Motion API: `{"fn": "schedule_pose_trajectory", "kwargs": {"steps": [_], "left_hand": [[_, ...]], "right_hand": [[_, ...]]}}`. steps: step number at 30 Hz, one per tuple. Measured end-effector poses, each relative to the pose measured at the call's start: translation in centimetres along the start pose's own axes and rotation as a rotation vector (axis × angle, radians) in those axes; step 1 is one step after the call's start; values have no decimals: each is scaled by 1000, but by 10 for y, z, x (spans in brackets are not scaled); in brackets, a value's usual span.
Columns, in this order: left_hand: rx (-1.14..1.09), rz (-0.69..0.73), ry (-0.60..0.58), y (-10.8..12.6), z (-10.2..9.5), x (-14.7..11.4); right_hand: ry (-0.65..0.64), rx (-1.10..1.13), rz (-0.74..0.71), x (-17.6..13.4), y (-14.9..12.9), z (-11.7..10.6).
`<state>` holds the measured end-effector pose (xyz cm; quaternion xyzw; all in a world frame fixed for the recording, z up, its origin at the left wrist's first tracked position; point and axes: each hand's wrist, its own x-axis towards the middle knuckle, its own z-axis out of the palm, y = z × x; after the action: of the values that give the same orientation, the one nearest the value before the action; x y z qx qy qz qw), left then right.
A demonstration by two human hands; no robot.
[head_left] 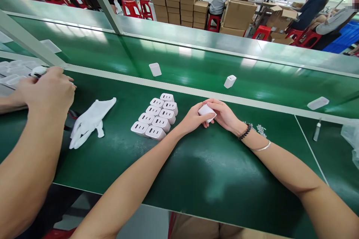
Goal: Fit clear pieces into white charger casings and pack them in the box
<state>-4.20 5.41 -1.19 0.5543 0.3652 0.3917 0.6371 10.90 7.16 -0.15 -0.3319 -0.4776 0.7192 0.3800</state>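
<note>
Between my two hands is a white charger block (206, 112), held over the green table. My left hand (193, 116) grips it from the left, thumb along its near side. From the right, my right hand (224, 114) closes its fingers round the far side and underneath. To the left of my hands, several white charger blocks (154, 115) stand in two close rows, their port faces up. Small clear pieces (260, 130) lie in a loose pile behind my right wrist.
A co-worker's hands (47, 86) work at the left beside clear trays (14, 71). A white glove (91, 122) lies near them. Beyond the pale strip, a moving-belt-like green surface carries a charger (230, 81) and white pieces (155, 69). A small tube (317, 130) and plastic bag (352, 142) lie right.
</note>
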Motion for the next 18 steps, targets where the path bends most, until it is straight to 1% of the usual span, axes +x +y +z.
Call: {"fn": "schedule_pose_trajectory", "kwargs": {"steps": [5, 13, 18], "left_hand": [[15, 8, -6, 0, 0, -1], [9, 28, -18, -1, 0, -1], [7, 14, -19, -2, -1, -1]], "right_hand": [[18, -7, -20, -2, -2, 3], [-6, 4, -22, -3, 0, 1], [-14, -20, -23, -2, 0, 0]]}}
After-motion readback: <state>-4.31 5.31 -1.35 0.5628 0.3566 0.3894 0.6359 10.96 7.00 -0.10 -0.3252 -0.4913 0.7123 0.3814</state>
